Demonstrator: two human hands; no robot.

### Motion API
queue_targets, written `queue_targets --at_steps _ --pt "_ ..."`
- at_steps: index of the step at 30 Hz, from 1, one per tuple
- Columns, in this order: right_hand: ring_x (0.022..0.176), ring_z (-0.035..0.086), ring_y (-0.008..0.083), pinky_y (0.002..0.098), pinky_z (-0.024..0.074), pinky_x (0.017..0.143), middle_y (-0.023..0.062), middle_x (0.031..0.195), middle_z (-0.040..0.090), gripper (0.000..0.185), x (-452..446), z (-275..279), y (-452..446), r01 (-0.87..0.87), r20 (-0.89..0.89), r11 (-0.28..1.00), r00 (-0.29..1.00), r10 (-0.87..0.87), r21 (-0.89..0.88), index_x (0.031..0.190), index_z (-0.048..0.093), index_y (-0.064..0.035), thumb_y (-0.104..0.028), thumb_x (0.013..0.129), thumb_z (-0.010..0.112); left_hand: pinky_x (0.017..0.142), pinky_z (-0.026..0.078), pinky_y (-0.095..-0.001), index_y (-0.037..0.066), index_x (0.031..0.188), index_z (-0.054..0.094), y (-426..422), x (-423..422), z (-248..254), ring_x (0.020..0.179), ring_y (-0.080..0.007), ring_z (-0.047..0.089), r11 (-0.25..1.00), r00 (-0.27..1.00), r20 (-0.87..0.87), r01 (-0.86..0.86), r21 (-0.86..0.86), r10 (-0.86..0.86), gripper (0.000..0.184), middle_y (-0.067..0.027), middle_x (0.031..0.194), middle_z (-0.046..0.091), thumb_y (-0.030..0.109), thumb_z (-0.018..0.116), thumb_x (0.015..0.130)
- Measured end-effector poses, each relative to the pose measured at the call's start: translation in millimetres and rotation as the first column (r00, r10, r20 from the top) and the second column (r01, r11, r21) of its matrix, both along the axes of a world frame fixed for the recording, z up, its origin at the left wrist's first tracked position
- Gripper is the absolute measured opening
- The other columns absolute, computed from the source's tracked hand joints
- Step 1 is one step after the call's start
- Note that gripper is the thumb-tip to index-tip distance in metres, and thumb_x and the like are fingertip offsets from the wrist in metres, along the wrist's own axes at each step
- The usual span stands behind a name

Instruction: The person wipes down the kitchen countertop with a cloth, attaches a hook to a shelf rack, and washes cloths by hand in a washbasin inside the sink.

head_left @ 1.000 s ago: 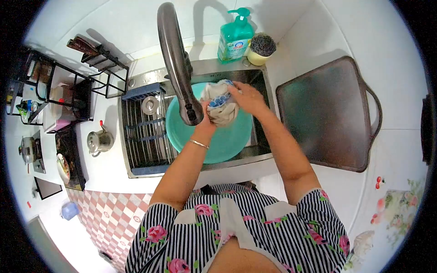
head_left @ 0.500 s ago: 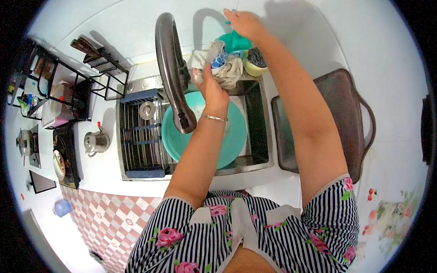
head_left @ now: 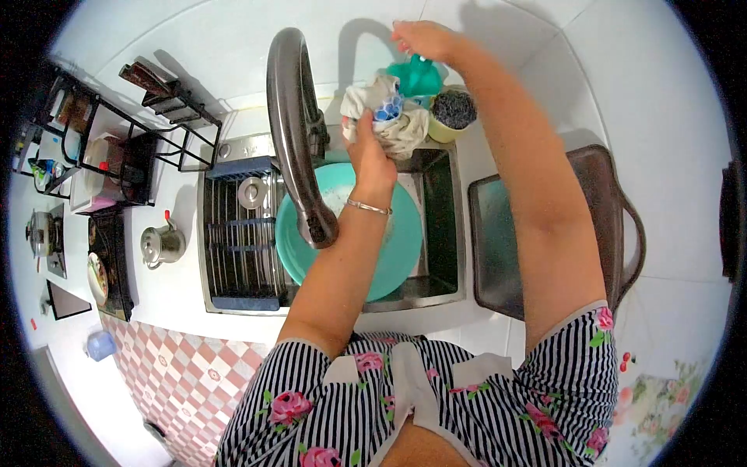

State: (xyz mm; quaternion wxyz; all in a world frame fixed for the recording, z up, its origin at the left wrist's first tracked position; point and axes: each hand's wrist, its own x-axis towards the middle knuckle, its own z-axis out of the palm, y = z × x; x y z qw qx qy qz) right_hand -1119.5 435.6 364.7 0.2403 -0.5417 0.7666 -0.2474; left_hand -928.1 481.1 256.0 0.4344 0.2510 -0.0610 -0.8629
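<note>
My left hand is closed around a bunched, off-white cloth with a blue-patterned patch, held above the sink's back edge. My right hand is stretched out over the top of a green bottle, its fingers extended to the left and apart. Whether the palm touches the bottle's top cannot be made out. Right of the bottle, a dark wire scrubber sits in a pale yellow cup. Under my left forearm, a turquoise basin stands in the sink.
A dark curved faucet arches over the basin. On the sink's left side is a dish rack. A brown tray lies at the right under my arm. At the left stand a metal pot and a black knife holder.
The view has tilted slightly. My left hand, with the cloth, has shifted a little right. Above the bottle, my right hand's fingers have moved a little, and the bottle's top shows more.
</note>
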Motion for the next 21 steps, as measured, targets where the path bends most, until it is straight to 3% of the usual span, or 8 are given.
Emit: queue_targets --at_steps 1,3,6,9,12,16,18,21 --pt "0.078 0.059 0.0187 0.0343 0.0452 0.075 0.0121 0.09 0.065 0.049 5.4 -2.5 0.1 0.029 0.03 1.0 0.999 -0.029 0.0 0.099 0.061 -0.0036 -0.044 0.091 0.035 0.08 0.05 -0.0345 0.009 0.131 0.029 -1.1 -1.4 1.6 0.099 -0.0218 0.055 1.0 1.0 0.015 -0.013 0.0 0.012 0.054 -0.0112 0.115 0.05 0.013 0.057 0.085" --pt "0.081 0.06 0.0205 0.0351 0.045 0.078 0.0134 0.091 0.065 0.048 13.2 -6.0 8.5 -0.007 -0.1 0.997 0.995 -0.001 -0.082 0.106 0.059 -0.0039 -0.042 0.091 0.034 0.082 0.049 -0.0355 0.011 0.135 0.021 2.3 -3.1 2.7 0.101 -0.0224 0.054 0.999 0.998 0.047 -0.034 0.013 0.034 0.062 -0.0124 0.118 0.048 0.012 0.057 0.085" --pt "0.083 0.061 0.0238 0.0366 0.0444 0.081 0.0143 0.092 0.064 0.046 17.9 -12.3 16.6 -0.016 -0.201 0.995 0.98 -0.004 -0.098 0.109 0.058 -0.0046 -0.04 0.091 0.034 0.082 0.05 -0.0401 0.01 0.126 0.04 4.6 -12.3 6.0 0.099 -0.0254 0.058 0.997 0.991 0.117 -0.074 0.023 0.071 0.046 -0.0099 0.114 0.054 0.019 0.058 0.085" --pt "0.087 0.06 0.0276 0.0382 0.0434 0.083 0.0143 0.093 0.064 0.045 17.9 -29.5 15.6 0.025 -0.354 0.993 0.933 -0.065 -0.115 0.109 0.058 -0.0055 -0.038 0.091 0.033 0.086 0.046 -0.0386 0.015 0.138 0.016 4.2 -13.8 7.0 0.105 -0.024 0.051 0.998 0.998 0.033 -0.052 -0.037 0.053 0.067 -0.0138 0.122 0.045 0.014 0.057 0.085" --pt "0.09 0.059 0.0304 0.0392 0.0423 0.085 0.0134 0.093 0.064 0.044 15.1 -25.1 14.9 0.024 -0.385 0.998 0.922 -0.045 -0.059 0.108 0.059 -0.0061 -0.037 0.091 0.031 0.082 0.05 -0.0387 0.011 0.129 0.038 6.1 -12.2 17.9 0.101 -0.0245 0.056 0.998 0.996 0.078 -0.053 0.016 0.052 0.047 -0.0087 0.117 0.052 0.017 0.056 0.086" --pt "0.094 0.057 0.0329 0.0394 0.0411 0.087 0.0141 0.096 0.064 0.046 19.2 -12.2 16.9 -0.053 -0.378 0.984 0.926 -0.015 -0.169 0.106 0.06 -0.0054 -0.037 0.091 0.03 0.082 0.05 -0.0388 0.012 0.128 0.038 6.3 -9.5 26.7 0.101 -0.0246 0.056 0.997 0.99 0.124 -0.072 -0.013 0.073 0.044 -0.0082 0.118 0.051 0.018 0.054 0.087" --pt "0.096 0.056 0.0312 0.0386 0.0403 0.088 0.0135 0.097 0.064 0.046 19.3 -25.3 18.4 0.031 -0.346 0.991 0.935 -0.075 -0.13 0.107 0.06 -0.0057 -0.037 0.091 0.029 0.082 0.05 -0.039 0.011 0.128 0.038 7.8 -7.5 22.5 0.101 -0.0248 0.056 0.999 0.995 0.088 -0.044 -0.008 0.045 0.044 -0.0087 0.117 0.052 0.017 0.053 0.087" --pt "0.1 0.055 0.0353 0.0442 0.0394 0.09 0.0172 0.105 0.06 0.041 21.0 -23.4 19.9 0.004 -0.395 0.997 0.918 -0.033 -0.072 0.107 0.057 -0.0041 -0.03 0.093 0.029 0.087 0.044 -0.0398 0.018 0.138 0.015 7.6 -6.2 21.2 0.106 -0.0235 0.049 0.999 0.999 0.04 0.007 -0.034 -0.006 0.068 -0.0125 0.124 0.044 0.018 0.057 0.085"
